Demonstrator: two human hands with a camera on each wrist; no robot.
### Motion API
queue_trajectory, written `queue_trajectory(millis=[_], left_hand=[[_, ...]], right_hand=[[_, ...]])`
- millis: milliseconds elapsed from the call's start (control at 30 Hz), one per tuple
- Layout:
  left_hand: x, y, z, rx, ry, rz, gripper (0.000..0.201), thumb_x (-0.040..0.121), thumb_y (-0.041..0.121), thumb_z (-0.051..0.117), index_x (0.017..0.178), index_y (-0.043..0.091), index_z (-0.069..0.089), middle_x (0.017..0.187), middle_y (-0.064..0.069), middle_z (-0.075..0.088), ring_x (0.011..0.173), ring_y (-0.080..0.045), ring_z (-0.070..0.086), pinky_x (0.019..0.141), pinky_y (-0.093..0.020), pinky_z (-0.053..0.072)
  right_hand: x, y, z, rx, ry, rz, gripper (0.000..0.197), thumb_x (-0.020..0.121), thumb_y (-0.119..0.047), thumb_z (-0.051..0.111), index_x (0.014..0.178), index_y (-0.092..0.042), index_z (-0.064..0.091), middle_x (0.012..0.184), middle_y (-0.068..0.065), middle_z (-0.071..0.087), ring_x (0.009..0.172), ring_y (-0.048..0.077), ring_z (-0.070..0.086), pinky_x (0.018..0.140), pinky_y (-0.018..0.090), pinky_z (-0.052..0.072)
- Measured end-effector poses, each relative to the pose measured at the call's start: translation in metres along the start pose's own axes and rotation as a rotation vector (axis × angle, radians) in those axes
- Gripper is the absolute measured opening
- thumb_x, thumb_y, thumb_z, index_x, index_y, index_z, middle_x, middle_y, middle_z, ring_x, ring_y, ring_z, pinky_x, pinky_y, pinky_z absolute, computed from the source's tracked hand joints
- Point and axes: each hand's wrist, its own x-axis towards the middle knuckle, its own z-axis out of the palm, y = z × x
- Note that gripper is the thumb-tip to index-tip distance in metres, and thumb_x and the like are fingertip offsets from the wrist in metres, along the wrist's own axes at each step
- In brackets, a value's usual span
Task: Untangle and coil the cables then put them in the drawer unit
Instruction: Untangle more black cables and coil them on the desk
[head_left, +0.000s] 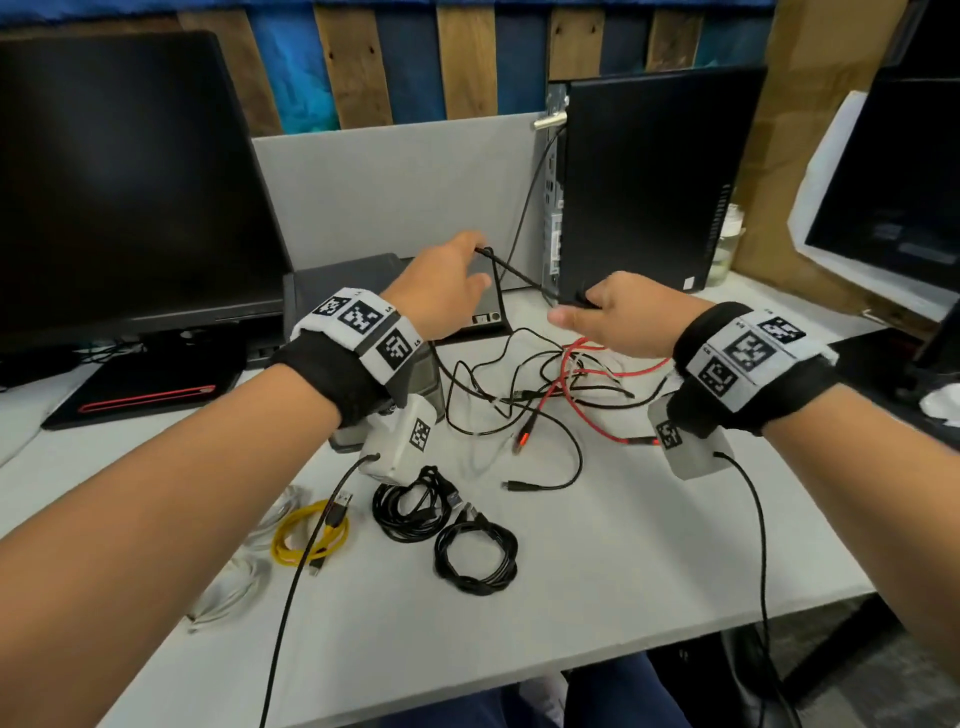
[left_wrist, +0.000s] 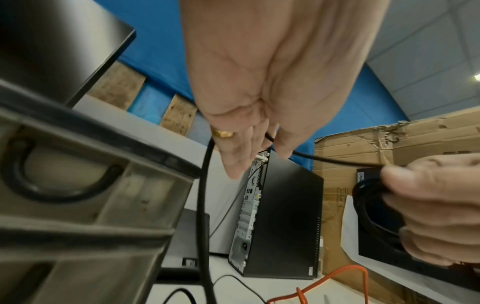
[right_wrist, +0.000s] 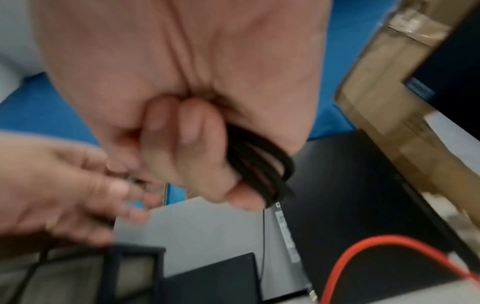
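Black cable (head_left: 524, 275): thin, matte, round; several loops bunched in right hand (head_left: 613, 317), fingers (right_wrist: 182, 139) curled tight around bundle. Free length runs taut up-left to left hand (head_left: 447, 291), pinched between thumb and fingers, remaining fingers loosely extended. Both hands above table (head_left: 649, 545), in front of black PC tower (head_left: 649, 176). Below: loose tangle of black cables and red cable (head_left: 587, 410) on table. Nearer edge: two black coils (head_left: 475, 556), yellow coil (head_left: 306, 535), white coils (head_left: 234, 587), lying apart.

Matt black cable (head_left: 524, 275), smooth grey table (head_left: 623, 545), rough wooden slats (head_left: 353, 62), creased cardboard (left_wrist: 389, 148).
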Motion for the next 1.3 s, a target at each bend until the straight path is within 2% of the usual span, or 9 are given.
queue_trajectory(millis=[233,367,467,567,667,833,1033,1133,1300], left_hand=[[-0.01,0.004,0.031,-0.159,-0.331,-0.115,0.03,0.099,0.016,0.045,0.128,0.015,0.048,0.102,-0.01,0.065,0.08,-0.02,0.068,0.072,-0.033,0.06],[-0.019,0.008,0.046,-0.082,-0.437,-0.121,0.02,0.1,0.016,0.036,0.11,0.008,0.052,0.069,-0.006,0.065,0.046,-0.011,0.06,0.041,-0.018,0.048],[-0.022,0.005,0.054,0.006,-0.524,-0.183,0.018,0.1,0.016,0.037,0.104,0.005,0.051,0.063,-0.006,0.061,0.033,-0.007,0.052,0.035,-0.015,0.041],[-0.024,0.004,0.056,0.049,-0.588,-0.246,0.025,0.1,0.018,0.039,0.11,-0.002,0.052,0.064,-0.007,0.061,0.03,-0.006,0.051,0.033,-0.015,0.039],[-0.023,0.008,0.048,0.003,-0.549,-0.256,0.027,0.1,0.013,0.039,0.11,-0.007,0.054,0.068,-0.01,0.064,0.032,-0.008,0.054,0.035,-0.016,0.043],[-0.019,0.021,0.026,-0.114,-0.236,-0.062,0.019,0.101,0.014,0.037,0.101,0.004,0.053,0.081,-0.014,0.067,0.061,-0.019,0.067,0.059,-0.032,0.059],[-0.008,0.035,0.006,-0.051,0.187,0.207,0.016,0.1,0.021,0.041,0.097,0.014,0.055,0.08,-0.01,0.062,0.068,-0.023,0.056,0.065,-0.038,0.049],[-0.002,0.04,-0.002,-0.062,0.356,0.324,0.014,0.098,0.019,0.046,0.104,0.012,0.057,0.083,-0.009,0.062,0.071,-0.018,0.053,0.068,-0.032,0.045],[0.005,0.035,-0.005,-0.087,0.405,0.339,0.022,0.097,0.021,0.05,0.118,0.016,0.053,0.104,-0.008,0.065,0.097,-0.019,0.061,0.083,-0.031,0.05]], right_hand=[[0.003,0.0,-0.016,1.243,-0.031,-0.118,0.058,0.099,-0.052,0.03,0.05,-0.02,0.031,0.043,-0.007,0.021,0.039,0.011,0.015,0.056,0.033,0.007],[0.011,-0.001,-0.023,1.602,0.104,-0.081,0.051,0.1,-0.047,0.032,0.057,-0.02,0.038,0.05,-0.004,0.038,0.042,0.011,0.031,0.058,0.027,0.016],[0.014,-0.002,-0.024,1.764,0.209,-0.063,0.048,0.102,-0.043,0.031,0.063,-0.017,0.044,0.088,0.011,0.072,0.075,0.02,0.07,0.064,0.026,0.05],[0.018,-0.001,-0.023,1.899,0.296,-0.05,0.044,0.102,-0.039,0.035,0.069,-0.014,0.049,0.121,0.018,0.063,0.11,0.025,0.064,0.092,0.035,0.052],[0.026,0.006,-0.016,1.785,0.385,-0.021,0.036,0.101,-0.037,0.038,0.075,-0.017,0.052,0.096,0.002,0.061,0.091,0.015,0.057,0.1,0.037,0.043],[0.031,0.001,-0.011,1.104,0.649,0.105,0.03,0.098,-0.027,0.046,0.07,-0.019,0.055,0.066,-0.006,0.05,0.058,0.005,0.049,0.062,0.02,0.043],[0.027,-0.003,-0.005,0.539,0.456,0.079,0.031,0.099,-0.03,0.041,0.088,-0.009,0.061,0.068,-0.004,0.048,0.063,0.01,0.045,0.059,0.022,0.037],[0.031,-0.008,-0.002,0.59,0.363,0.018,0.034,0.101,-0.029,0.036,0.087,-0.005,0.056,0.075,0.004,0.059,0.067,0.014,0.056,0.072,0.035,0.051],[0.024,-0.011,-0.002,0.59,0.249,-0.066,0.049,0.101,-0.047,0.027,0.097,-0.008,0.058,0.062,0.0,0.052,0.053,0.013,0.052,0.063,0.034,0.051]])
